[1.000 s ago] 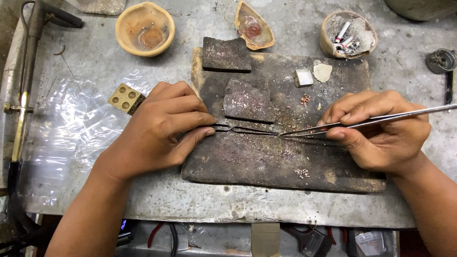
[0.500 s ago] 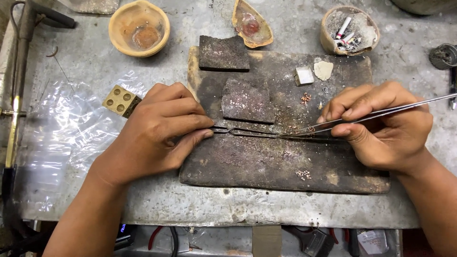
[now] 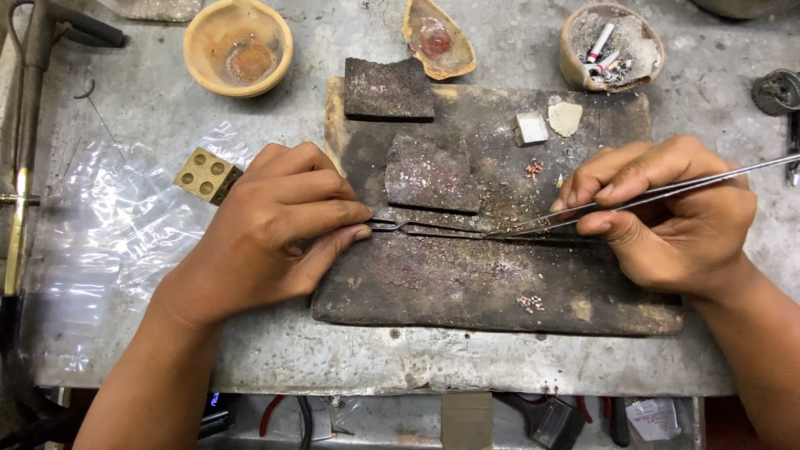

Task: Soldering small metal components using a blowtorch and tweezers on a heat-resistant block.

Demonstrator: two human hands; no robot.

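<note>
My left hand (image 3: 279,229) rests on the left edge of a dark charred board (image 3: 467,287) and pinches a thin dark metal tool (image 3: 425,227) that lies flat, pointing right. My right hand (image 3: 667,217) grips long silver tweezers (image 3: 633,197); their tips meet the end of the dark tool near the board's middle. Two dark rough blocks (image 3: 432,173) (image 3: 388,88) lie on the board. Small clusters of tiny beads (image 3: 533,168) (image 3: 528,303) sit above and below the tools.
A yellow bowl (image 3: 237,46), a broken shell-like dish (image 3: 437,37) and a pot of stubs (image 3: 612,46) stand at the back. A brass cube with holes (image 3: 208,175) lies on clear plastic (image 3: 92,225) at the left. Pliers (image 3: 283,412) lie below the bench.
Both hands stay on the tools; the tweezers' tips have shifted slightly along the dark tool. The view has drifted a little.
</note>
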